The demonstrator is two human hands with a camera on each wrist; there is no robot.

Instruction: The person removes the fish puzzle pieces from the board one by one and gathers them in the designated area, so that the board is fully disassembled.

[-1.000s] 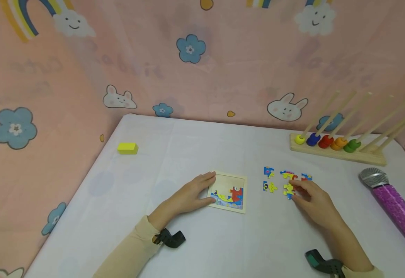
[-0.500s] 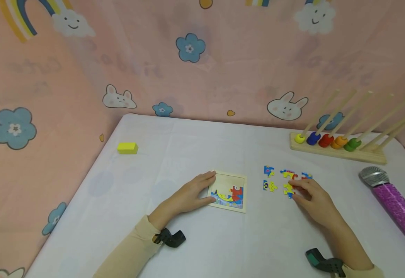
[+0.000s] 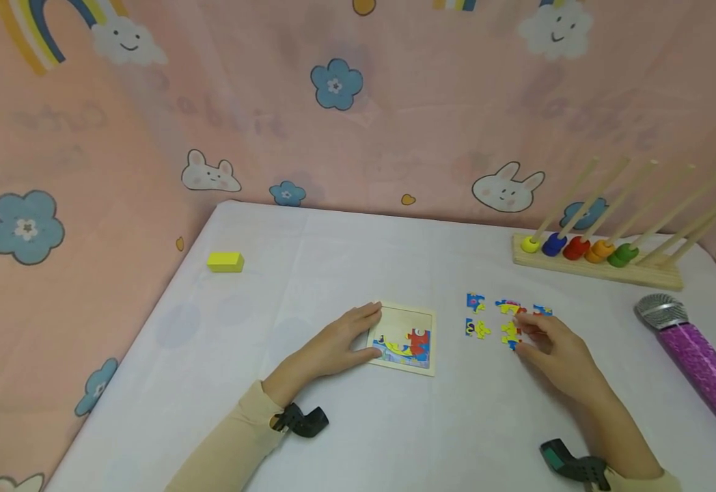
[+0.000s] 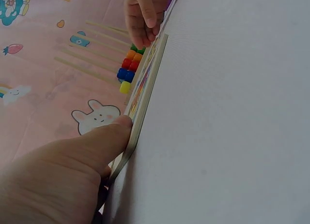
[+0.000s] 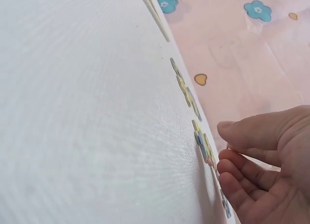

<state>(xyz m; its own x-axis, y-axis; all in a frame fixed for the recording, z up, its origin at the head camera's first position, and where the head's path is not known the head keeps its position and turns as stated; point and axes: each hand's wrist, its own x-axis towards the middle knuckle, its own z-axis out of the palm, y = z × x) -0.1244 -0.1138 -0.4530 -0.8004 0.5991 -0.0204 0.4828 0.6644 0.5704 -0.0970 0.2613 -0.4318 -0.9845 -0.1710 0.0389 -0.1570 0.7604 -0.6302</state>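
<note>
My left hand (image 3: pixel 335 347) holds the left side of a square wooden puzzle tray (image 3: pixel 416 312), thumb near the front corner and fingers at the back corner. In the left wrist view the thumb of that hand (image 4: pixel 72 171) lies on the tray's edge (image 4: pixel 150 88). Joined puzzle pieces (image 3: pixel 418 345) fill the tray's front part; bare wood shows behind them. My right hand (image 3: pixel 557 355) hovers at a yellow, red and blue puzzle piece (image 3: pixel 509 332). In the right wrist view this hand (image 5: pixel 271 166) has loosely bent fingers, thumb and forefinger apart, with nothing visible between them.
More loose puzzle pieces (image 3: pixel 475 302) lie on the white table, right of the tray. A bead rack (image 3: pixel 598 271) with upright rods stands at the back right. A purple microphone (image 3: pixel 702 369) lies at the right, a yellow block (image 3: pixel 225 262) at the back left.
My right hand's fingertips have drawn slightly right and back from the yellow puzzle piece, which shows a little more. The left hand and the tray have stayed put.
</note>
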